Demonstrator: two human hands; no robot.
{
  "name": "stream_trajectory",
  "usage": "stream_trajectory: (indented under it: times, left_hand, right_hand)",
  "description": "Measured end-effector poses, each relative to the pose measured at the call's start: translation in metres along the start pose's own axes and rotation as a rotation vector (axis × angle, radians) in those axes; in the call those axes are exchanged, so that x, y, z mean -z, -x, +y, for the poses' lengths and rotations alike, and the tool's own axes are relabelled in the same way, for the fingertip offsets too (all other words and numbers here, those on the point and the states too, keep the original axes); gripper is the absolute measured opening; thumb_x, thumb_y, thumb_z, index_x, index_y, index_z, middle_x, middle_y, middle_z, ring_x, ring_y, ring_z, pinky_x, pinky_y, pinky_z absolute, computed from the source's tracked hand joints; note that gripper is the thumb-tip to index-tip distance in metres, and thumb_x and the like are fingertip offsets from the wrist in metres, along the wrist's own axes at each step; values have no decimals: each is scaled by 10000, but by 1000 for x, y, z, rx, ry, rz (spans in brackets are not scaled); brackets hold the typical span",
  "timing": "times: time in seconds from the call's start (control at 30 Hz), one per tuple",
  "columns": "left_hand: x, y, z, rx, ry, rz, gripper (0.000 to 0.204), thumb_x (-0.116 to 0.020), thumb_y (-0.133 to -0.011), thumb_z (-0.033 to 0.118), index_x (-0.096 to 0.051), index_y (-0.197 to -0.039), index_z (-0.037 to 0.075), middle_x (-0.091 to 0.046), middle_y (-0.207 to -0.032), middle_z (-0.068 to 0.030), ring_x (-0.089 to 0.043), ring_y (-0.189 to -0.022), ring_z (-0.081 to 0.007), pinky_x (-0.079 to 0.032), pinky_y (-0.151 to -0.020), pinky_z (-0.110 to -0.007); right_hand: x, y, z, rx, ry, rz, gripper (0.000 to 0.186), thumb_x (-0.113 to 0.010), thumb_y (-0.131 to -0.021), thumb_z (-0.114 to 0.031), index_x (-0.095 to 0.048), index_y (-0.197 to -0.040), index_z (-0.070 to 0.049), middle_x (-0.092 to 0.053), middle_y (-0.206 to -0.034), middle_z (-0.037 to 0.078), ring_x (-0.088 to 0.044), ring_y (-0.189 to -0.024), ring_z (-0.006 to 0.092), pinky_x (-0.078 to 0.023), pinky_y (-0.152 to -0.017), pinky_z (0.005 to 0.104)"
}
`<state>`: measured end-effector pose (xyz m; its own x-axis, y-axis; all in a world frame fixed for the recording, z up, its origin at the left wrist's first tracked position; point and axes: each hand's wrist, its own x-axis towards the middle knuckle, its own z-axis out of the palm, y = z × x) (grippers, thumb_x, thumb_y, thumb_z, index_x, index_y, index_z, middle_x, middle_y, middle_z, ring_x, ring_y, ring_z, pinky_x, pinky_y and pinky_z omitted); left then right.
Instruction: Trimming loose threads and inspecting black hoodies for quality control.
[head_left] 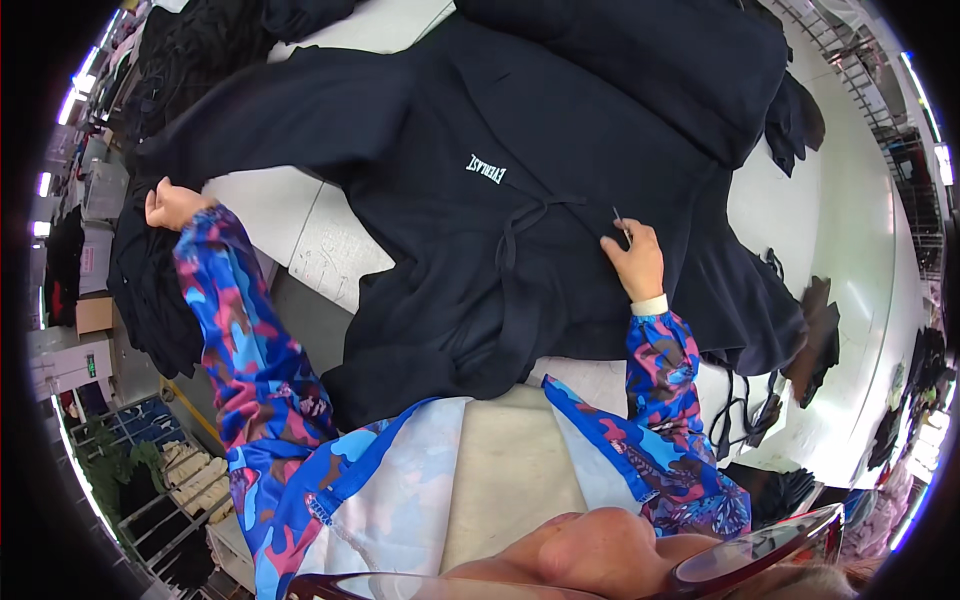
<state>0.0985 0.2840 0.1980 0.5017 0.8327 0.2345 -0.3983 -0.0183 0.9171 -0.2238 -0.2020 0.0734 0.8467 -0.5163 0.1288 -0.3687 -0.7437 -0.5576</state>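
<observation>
A black hooded sweatshirt (430,150) lies spread before me, with small white lettering on its chest and a drawstring (512,225) loose across it. Its sleeve (290,110) stretches out to the left. At the end of that sleeve my left hand (178,205) is closed on the dark cloth, fingers bent. Over the body of the garment, right of the drawstring, my right hand (638,262) is closed round what look like thread snips (617,214). Only their slim metal tips show; the rest is hidden in the fingers.
More black garments lie at the far side (650,60) and in a heap at the left (160,290). The pale tabletop (335,235) shows beneath. Dark straps (740,410) hang at the right. A rack with folded cloth (190,475) stands lower left.
</observation>
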Motion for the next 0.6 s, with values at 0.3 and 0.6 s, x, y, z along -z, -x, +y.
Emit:
stream_trajectory:
  times: [0.3,0.6]
  left_hand:
    - [16,318,-31,-792,-107,-1830,201,-627,-723,238,-671,-871,108,-604,-993,-82,-568,-906,-279,-459,-786,-406]
    - [38,353,-90,-105,-369,-2231,350,-586,-865,334,-620,-1132,110,-594,-1201,-83,-484,-1199,-245,-322,-1028,-413]
  right_hand:
    - [-22,-10,27,-129,-189,149,178,-624,-833,-183,-652,-938,-41,-668,-869,140,-648,-815,292,-499,-743,352]
    - [156,44,124,-556,-900,549,179,-549,-912,-73,-568,-1087,-37,-584,-761,-24,-334,-420,-22,-248,-357,140]
